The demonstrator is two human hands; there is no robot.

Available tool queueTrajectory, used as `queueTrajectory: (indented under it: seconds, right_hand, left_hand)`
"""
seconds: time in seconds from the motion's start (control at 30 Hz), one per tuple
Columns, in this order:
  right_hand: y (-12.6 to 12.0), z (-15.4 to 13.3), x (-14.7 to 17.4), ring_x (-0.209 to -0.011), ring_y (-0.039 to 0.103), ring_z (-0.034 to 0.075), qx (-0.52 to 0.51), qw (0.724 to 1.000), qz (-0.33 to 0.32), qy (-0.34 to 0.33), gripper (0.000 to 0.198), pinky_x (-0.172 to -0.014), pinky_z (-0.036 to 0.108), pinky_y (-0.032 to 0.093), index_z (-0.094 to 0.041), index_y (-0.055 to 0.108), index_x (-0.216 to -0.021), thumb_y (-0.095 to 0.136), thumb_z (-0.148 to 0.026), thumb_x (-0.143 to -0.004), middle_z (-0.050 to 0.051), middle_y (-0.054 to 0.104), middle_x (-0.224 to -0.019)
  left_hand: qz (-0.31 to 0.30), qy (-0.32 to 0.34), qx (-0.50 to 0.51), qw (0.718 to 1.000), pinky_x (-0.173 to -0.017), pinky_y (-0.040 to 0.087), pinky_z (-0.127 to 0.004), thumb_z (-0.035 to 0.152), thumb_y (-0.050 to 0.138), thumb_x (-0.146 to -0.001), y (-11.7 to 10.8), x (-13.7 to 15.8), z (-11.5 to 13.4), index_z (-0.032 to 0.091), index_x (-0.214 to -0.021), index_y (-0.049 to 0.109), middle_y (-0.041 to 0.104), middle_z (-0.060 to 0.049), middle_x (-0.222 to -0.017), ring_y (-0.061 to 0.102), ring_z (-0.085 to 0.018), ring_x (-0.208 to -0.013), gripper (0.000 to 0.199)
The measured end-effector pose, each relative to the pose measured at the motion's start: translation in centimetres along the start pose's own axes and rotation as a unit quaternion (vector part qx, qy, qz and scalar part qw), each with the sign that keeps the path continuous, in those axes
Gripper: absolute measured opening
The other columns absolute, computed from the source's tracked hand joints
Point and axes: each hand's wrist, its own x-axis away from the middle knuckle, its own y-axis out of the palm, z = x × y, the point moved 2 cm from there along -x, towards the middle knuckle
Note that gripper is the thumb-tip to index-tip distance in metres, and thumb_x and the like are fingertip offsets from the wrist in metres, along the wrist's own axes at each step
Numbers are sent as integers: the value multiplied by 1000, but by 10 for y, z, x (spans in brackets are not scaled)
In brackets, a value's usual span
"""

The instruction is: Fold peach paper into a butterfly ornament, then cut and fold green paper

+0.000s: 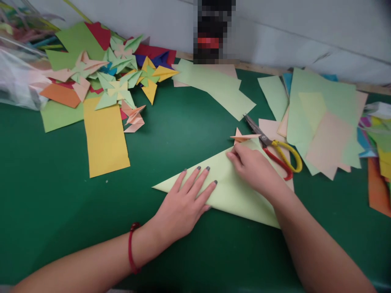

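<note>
Two Hands on a Big Green Paper Triangle

The pale green sheet of paper, folded into a long triangle (238,197), lies flat on the dark green tabletop (183,126), right in front of the person. Its sharp tip points to the left, and the right arm hides part of its other end.

The left hand (185,203) lies palm down on the paper with its fingers spread. The right hand (250,165) has curled fingers near the top edge. Its thumb and pointing finger are close together, but I cannot tell if they pinch the edge or just press on it.

The step looks like making a neat fold. To do it well, the left hand should press gently so the paper can't slide. The edges should line up first, because a crooked crease is hard to fix. Then the right finger can rub slowly along the edge, all the way to the tip. Pushing too hard could wrinkle the paper.

Some things are close by. The small peach folded paper piece (246,137) is just past the right hand and could get bumped. The scissors with one yellow and one red handle (265,141) lie beside it, near the right arm, so that arm should move with care.
</note>
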Motion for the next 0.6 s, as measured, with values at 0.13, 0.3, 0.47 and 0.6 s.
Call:
queueTrajectory:
  seconds: [0.13,0.3,0.47,0.6]
  right_hand:
    - [-1,0,0,-60,53,18,1,1000,-6,4,20,-58,32,34,-21,40,-74,35,-28,-92,4,59,-75]
    - [-1,0,1,-61,53,18,5,1000,-12,11,22,-54,31,33,-21,42,-74,34,-31,-92,5,59,-74]
    - [-1,2,2,-59,52,18,4,1000,-7,11,22,-50,30,29,-21,42,-75,34,-32,-91,5,59,-73]
    - [-1,2,2,-58,51,18,10,1000,-12,14,22,-50,30,29,-21,39,-73,36,-33,-91,5,59,-73]
  left_hand:
    - [-2,17,3,1000,-110,24,-48,36,38,-94,1,5,-3,18,-139,37,28,-14,-149,26,-30,-137,48]
    - [-6,46,0,999,-111,20,-46,44,38,-93,1,11,-7,16,-140,34,28,-14,-149,26,-29,-137,55]
    - [-21,47,3,999,-111,18,-47,50,31,-93,2,14,-8,17,-142,29,24,-14,-151,23,-30,-138,59]
    - [-28,45,8,999,-111,17,-47,52,29,-93,2,15,-8,17,-143,29,22,-14,-152,21,-30,-139,60]
